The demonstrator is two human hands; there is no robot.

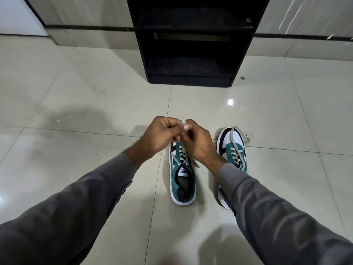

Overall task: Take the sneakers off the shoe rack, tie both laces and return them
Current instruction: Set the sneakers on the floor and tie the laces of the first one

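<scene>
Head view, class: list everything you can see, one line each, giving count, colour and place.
sneakers: two, teal, white and black, side by side on the floor.
laces: pale grey; left sneaker's pulled up into the hands, right sneaker's loose over its toe.
shoe rack: one, black, beyond the sneakers.
floor: pale glossy tiles.
sleeves: two, grey, bottom corners.
left hand: pinches lace above left sneaker.
right hand: pinches lace beside it.
</scene>
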